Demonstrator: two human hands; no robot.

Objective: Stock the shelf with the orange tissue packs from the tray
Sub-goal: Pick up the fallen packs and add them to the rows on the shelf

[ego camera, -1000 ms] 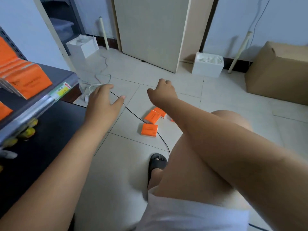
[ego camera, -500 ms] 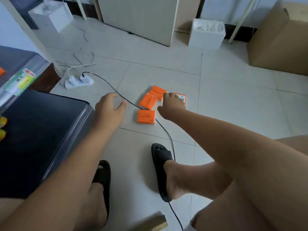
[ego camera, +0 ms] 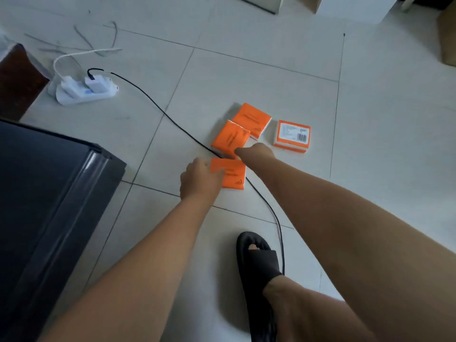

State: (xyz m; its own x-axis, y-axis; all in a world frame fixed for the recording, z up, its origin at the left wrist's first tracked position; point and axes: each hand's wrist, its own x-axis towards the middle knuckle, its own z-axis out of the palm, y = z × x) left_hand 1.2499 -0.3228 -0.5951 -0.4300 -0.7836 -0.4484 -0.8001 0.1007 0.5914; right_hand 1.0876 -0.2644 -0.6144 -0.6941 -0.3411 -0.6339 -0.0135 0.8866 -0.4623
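Black sandal (ego camera: 259, 262) nearest, on tiled floor (ego camera: 370, 144); dark grey raised-rim surface (ego camera: 49, 193) at left. Black cable (ego camera: 276, 218) runs beside the sandal, passes between the two closest packs, and ends at white power strip (ego camera: 84, 92). Left hand (ego camera: 201, 180) grips nearest orange pack (ego camera: 233, 175), fingers curled over its left edge. Right hand (ego camera: 256, 153) touches near edge of second pack (ego camera: 230, 139); fingers hidden, grip cannot be told. Third pack (ego camera: 251, 118) overlapped by second. Fourth pack (ego camera: 292, 135) apart at right, white label and barcode up. All four lie on the floor. Print too small to read.
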